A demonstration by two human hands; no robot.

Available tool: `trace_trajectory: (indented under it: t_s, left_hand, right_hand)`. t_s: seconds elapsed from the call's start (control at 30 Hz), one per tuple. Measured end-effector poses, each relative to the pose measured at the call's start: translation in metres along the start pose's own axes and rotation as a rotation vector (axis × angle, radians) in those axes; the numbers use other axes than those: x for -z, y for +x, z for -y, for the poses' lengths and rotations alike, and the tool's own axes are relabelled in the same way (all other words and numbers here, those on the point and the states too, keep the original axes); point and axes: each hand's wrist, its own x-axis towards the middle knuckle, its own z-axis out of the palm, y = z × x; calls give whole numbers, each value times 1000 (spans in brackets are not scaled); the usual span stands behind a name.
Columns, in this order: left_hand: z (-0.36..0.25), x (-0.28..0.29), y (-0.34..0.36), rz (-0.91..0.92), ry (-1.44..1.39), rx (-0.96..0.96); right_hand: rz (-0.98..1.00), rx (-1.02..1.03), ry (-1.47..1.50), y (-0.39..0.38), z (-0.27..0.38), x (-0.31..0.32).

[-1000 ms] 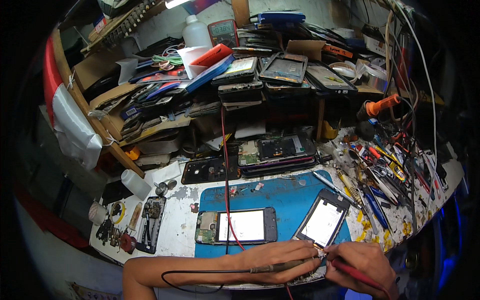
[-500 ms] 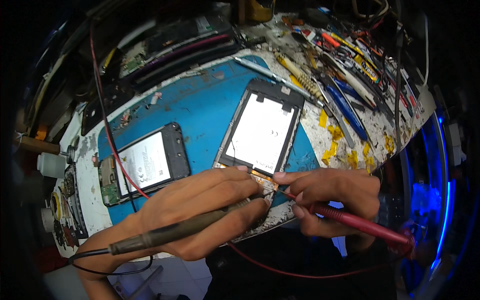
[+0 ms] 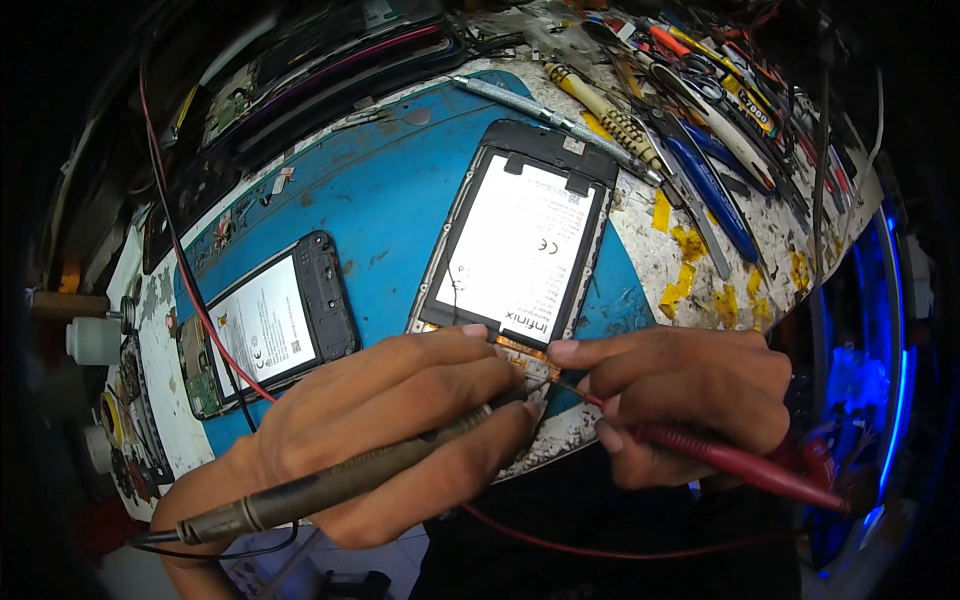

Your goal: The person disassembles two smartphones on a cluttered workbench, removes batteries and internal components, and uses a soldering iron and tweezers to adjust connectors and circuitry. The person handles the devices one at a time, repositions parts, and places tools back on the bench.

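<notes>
Worn white tabletop [image 3: 650, 235] with a flat blue work mat [image 3: 395, 230]. The left hand [image 3: 390, 410], fingers folded, clasps a brown-black test probe [image 3: 300, 498]; the right hand [image 3: 700, 390] pinches a ribbed red test probe [image 3: 740, 465], its index fingertip at the phone's lower edge. The black rectangular phone [image 3: 535, 143] lies slantwise on the mat, directly ahead of both hands; a second black phone [image 3: 330, 285], also opened, lies to its left, apart from it. Progress appears partial: the first phone's cover is off and its white rectangular battery [image 3: 520, 245] is exposed but sits in the frame. Both probes are directed toward the thin copper-gold flexible strip [image 3: 520, 345] below the battery. Whether the tips make contact cannot be told; no meter display is in view, and refitting the cover remains undone.
</notes>
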Motion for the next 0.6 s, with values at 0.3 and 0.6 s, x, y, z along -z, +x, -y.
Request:
trace_trajectory:
  t_s: [0.3,0.6]
  left_hand:
    - [-1,4,1,56,20,9]
    - [1,-2,6,-57,39,-77]
  right_hand:
    - [-40,53,4,-2,-5,-4]
    - [-15,58,-71,-1,2,-3]
